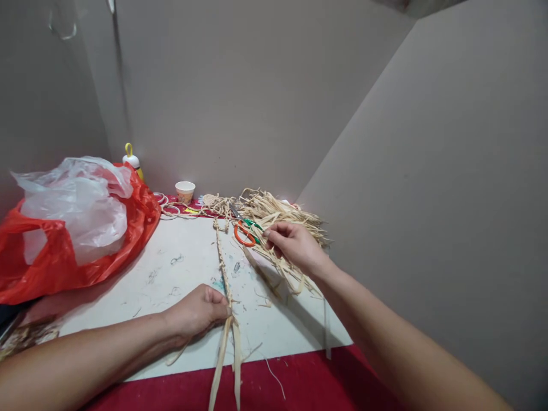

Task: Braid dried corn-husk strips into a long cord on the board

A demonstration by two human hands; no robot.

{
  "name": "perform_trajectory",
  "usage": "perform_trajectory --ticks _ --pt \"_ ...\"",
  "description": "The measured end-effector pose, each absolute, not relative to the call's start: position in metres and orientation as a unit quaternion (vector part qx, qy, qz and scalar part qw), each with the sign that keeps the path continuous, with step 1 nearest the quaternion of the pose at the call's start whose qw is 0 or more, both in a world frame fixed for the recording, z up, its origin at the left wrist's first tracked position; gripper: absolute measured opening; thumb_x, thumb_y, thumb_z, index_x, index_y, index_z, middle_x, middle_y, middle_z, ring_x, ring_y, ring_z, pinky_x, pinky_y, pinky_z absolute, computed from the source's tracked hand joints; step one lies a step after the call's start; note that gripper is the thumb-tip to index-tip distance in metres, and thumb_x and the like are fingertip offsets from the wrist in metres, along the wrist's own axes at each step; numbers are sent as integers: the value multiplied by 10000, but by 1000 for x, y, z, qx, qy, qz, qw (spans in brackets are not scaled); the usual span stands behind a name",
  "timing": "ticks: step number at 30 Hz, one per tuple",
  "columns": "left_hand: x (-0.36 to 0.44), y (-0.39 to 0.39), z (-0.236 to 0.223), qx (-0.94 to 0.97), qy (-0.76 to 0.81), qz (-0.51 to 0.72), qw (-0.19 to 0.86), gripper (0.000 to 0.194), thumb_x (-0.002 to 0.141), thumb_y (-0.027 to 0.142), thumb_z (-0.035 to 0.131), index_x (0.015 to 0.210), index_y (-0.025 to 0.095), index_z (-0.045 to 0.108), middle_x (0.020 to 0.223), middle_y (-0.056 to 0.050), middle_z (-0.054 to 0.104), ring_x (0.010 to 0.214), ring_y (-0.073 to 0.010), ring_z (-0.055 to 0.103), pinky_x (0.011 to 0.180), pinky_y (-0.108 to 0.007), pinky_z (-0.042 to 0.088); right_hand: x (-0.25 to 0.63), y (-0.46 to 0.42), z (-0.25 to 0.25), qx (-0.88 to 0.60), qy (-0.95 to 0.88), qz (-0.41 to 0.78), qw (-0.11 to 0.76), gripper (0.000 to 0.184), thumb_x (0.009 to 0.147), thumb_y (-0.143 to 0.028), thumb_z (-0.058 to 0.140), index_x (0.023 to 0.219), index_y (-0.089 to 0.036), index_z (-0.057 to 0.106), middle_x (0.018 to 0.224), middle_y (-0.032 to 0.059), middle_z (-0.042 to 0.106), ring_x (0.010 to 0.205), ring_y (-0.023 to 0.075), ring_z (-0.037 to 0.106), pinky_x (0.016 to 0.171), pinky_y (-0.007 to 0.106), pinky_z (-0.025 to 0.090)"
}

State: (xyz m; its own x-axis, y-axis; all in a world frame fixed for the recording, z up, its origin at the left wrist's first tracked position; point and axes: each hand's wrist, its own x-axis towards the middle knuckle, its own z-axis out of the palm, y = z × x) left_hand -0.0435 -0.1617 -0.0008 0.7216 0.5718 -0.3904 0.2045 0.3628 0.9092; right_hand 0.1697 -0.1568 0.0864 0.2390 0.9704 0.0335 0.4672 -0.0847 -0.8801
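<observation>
My left hand [201, 311] is closed on a braid of pale dried straw [221, 265], pinching it near its lower end. Above the hand the plaited part runs up the white board; below it, loose flat strands hang toward the front edge. My right hand [293, 242] is raised over a heap of dried straw [278, 211], thumb and fingers pinched together. What is between those fingertips, if anything, is too small to make out. Just left of them lie scissors [245, 235] with orange and green handles, their blades pointing away from me.
The white board [171, 262] lies on a red cloth [180, 391]. At left sits a red plastic bag [141, 211] with a clear bag [85, 205] on it. Behind stand a yellow-and-white bottle [132, 161], a paper cup [185, 193] and coiled cord [220, 205]. Grey walls enclose the table.
</observation>
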Motion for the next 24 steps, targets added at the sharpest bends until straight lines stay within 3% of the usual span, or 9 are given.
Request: perform_trajectory --ticks 4,7,10,13,18,21,24 --pt "-42 -161 3 548 361 120 745 201 701 258 581 543 155 510 371 94 313 355 -42 174 427 -267 61 216 -134 84 -707 -469 211 486 142 750 -246 568 683 -121 561 578 16 578 413 44 419 419 214 292" --pt "-41 -161 3 556 357 114 742 203 707 265 574 548 150 520 385 92 314 372 -45 174 436 -264 68 257 -126 87 -727 -436 171 503 223 812 -293 525 727 -92 568 657 42 601 477 37 443 467 216 316" --pt "-40 -159 1 572 365 108 727 208 711 280 565 555 147 527 404 91 328 394 -49 188 444 -253 99 285 -118 87 -752 -412 162 489 261 893 -328 501 947 -93 601 877 59 623 673 96 569 592 228 452" --pt "-40 -157 -4 600 364 107 704 218 713 298 556 564 139 538 466 70 391 450 -57 239 465 -240 151 287 -104 78 -773 -408 177 453 293 904 -321 525 1122 -129 561 1042 75 601 851 154 606 718 338 527" --pt "-42 -157 -9 648 354 120 663 213 721 297 542 583 135 552 519 55 385 536 -82 298 522 -234 232 227 -76 54 -729 -529 230 368 157 841 -253 561 786 -124 632 664 23 636 481 74 514 476 194 413" --pt "-44 -159 -9 683 342 128 632 210 744 282 505 588 145 537 538 53 378 564 -92 324 550 -236 263 184 -53 39 -713 -589 220 311 199 788 -275 580 651 -138 625 586 20 628 473 91 519 468 199 370" --pt "-45 -160 -9 684 355 130 624 194 735 272 496 594 147 542 539 53 370 566 -95 324 549 -241 262 158 -24 29 -726 -612 167 266 200 743 -290 601 605 -146 625 615 45 640 593 138 564 541 227 368"
